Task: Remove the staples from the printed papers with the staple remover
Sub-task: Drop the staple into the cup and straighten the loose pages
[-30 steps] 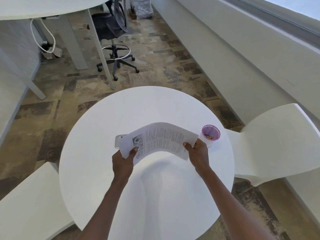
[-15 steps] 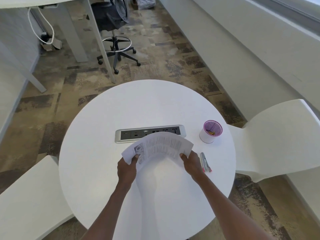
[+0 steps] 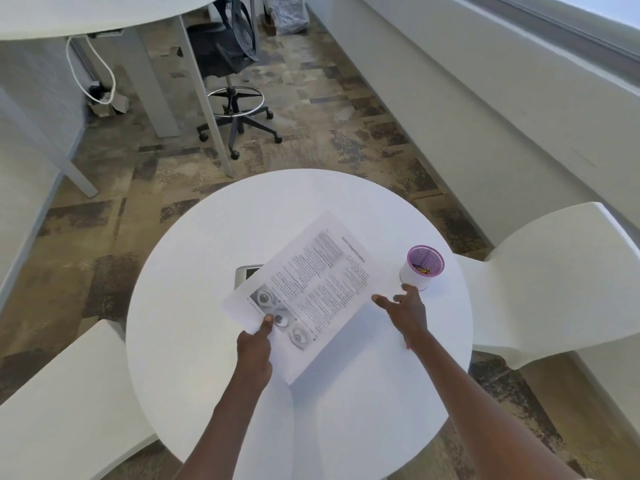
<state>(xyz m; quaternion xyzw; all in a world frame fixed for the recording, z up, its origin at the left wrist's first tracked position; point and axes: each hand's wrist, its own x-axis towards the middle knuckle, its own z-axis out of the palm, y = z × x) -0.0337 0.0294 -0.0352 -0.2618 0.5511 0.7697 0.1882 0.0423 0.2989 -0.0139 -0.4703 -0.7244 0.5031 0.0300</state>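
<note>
The printed papers (image 3: 311, 289) lie flat and skewed on the round white table (image 3: 207, 375), text and eye pictures facing up. My left hand (image 3: 254, 348) pinches the near left edge of the papers, thumb on top. My right hand (image 3: 407, 311) hovers just right of the papers with fingers spread, holding nothing. The staple remover is hidden under my right hand and forearm; only a pink sliver (image 3: 408, 347) shows beside the wrist.
A white cup with a purple rim (image 3: 423, 266) stands right of the papers, small staples inside. A power strip panel (image 3: 247, 273) peeks out from under the papers. White chairs (image 3: 554, 271) flank the table; an office chair (image 3: 230, 74) stands beyond.
The papers went from being held bowed in both hands to lying flat on the table, covering the power strip. My right hand let go and opened beside them.
</note>
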